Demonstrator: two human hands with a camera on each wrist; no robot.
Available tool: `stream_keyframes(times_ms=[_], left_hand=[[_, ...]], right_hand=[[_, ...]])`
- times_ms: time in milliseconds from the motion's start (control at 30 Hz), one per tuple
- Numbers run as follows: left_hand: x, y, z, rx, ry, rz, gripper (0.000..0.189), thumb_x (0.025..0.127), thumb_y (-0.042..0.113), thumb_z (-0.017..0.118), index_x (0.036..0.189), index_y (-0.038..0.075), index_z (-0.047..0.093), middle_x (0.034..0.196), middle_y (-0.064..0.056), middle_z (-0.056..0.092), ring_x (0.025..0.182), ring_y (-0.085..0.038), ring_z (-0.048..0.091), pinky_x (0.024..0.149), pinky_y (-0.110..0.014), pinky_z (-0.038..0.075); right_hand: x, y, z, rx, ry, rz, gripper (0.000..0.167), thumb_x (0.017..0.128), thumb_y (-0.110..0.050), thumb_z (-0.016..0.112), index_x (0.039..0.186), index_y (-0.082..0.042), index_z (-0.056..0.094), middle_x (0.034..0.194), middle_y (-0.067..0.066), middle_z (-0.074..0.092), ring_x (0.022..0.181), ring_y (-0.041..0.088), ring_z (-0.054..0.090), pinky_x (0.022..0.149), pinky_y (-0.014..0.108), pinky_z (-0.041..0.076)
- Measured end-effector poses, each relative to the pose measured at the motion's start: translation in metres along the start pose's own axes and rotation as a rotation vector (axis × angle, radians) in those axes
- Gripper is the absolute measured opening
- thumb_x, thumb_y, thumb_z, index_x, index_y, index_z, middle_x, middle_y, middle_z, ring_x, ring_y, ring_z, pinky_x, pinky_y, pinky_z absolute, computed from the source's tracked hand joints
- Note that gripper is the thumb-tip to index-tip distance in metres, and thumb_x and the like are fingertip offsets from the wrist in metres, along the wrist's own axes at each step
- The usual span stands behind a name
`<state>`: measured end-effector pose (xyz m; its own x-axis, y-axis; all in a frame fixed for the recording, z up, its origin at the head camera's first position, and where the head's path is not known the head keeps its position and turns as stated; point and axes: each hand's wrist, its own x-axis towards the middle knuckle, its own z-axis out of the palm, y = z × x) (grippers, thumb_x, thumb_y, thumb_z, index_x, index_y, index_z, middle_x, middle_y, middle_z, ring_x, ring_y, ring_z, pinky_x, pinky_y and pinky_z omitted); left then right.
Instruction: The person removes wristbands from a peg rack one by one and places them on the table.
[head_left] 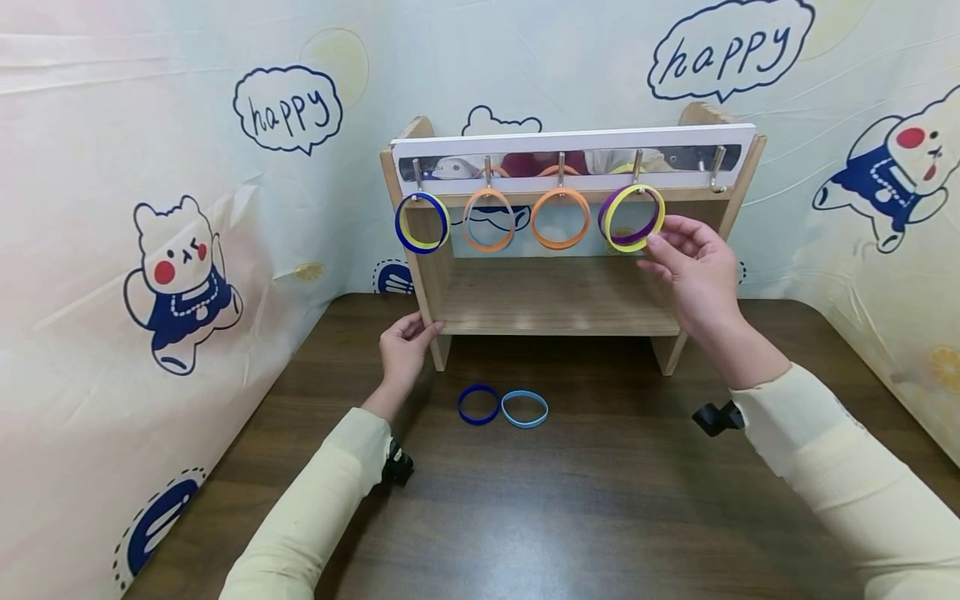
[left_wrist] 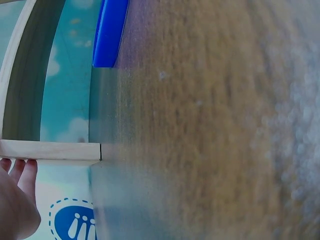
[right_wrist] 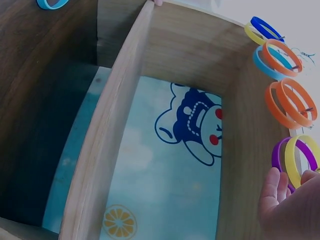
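At the right of the head view, my right hand (head_left: 701,271) pinches the edge of a yellow silicone wristband (head_left: 627,247). This band hangs in front of a purple wristband (right_wrist: 276,156) at the fourth hook (head_left: 637,167) of a wooden rack (head_left: 555,292). My left hand (head_left: 405,354) holds the rack's left side panel low down, thumb at the front edge. In the left wrist view its fingertips (left_wrist: 29,167) press the panel's outer face. Dark blue (head_left: 478,405) and light blue (head_left: 525,409) wristbands lie on the table before the rack.
Blue and yellow bands (head_left: 422,222) hang at the first hook, an orange band (head_left: 488,247) with a light blue one at the second, orange bands (head_left: 560,244) at the third. The rightmost hook (head_left: 717,169) is bare. Printed cloth (head_left: 300,208) surrounds the brown table (head_left: 525,517).
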<state>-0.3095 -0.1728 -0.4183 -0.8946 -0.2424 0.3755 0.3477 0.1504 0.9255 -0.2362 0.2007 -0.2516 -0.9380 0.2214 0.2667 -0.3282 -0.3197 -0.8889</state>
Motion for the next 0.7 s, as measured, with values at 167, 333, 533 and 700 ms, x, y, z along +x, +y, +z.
stream_keyframes(times_ms=[167,333,533,700], left_hand=[[0.000,0.000,0.000,-0.001,-0.006,-0.007,0.038,0.082,0.019,0.081,0.112,0.000,0.070,0.107,-0.016,0.071,0.100,-0.021,0.067,0.080,-0.032,0.056],[0.000,0.000,-0.001,-0.004,-0.005,-0.028,0.038,0.081,0.019,0.081,0.112,0.000,0.070,0.107,-0.016,0.071,0.100,-0.021,0.067,0.080,-0.032,0.056],[-0.008,0.022,-0.002,-0.015,-0.034,-0.062,0.035,0.084,0.011,0.078,0.113,-0.004,0.068,0.109,-0.020,0.069,0.103,-0.027,0.066,0.081,-0.032,0.055],[-0.014,0.037,-0.002,0.021,-0.038,-0.049,0.034,0.085,0.007,0.076,0.115,-0.008,0.066,0.111,-0.023,0.067,0.105,-0.029,0.065,0.082,-0.033,0.055]], right_hand=[[-0.001,0.000,0.002,-0.011,-0.017,-0.009,0.035,0.084,-0.004,0.074,0.115,-0.002,0.059,0.103,0.010,0.060,0.095,0.018,0.061,0.076,0.027,0.056],[-0.001,-0.001,0.003,-0.010,-0.014,0.005,0.036,0.084,-0.004,0.074,0.117,-0.002,0.059,0.105,0.010,0.060,0.098,0.019,0.062,0.077,0.027,0.056],[-0.002,0.000,0.001,0.008,0.010,-0.001,0.035,0.083,-0.003,0.075,0.114,-0.003,0.061,0.102,0.010,0.060,0.092,0.017,0.062,0.074,0.027,0.057],[-0.004,0.000,-0.001,0.024,0.009,-0.030,0.032,0.084,-0.001,0.073,0.113,-0.002,0.061,0.099,0.009,0.060,0.089,0.016,0.063,0.072,0.026,0.057]])
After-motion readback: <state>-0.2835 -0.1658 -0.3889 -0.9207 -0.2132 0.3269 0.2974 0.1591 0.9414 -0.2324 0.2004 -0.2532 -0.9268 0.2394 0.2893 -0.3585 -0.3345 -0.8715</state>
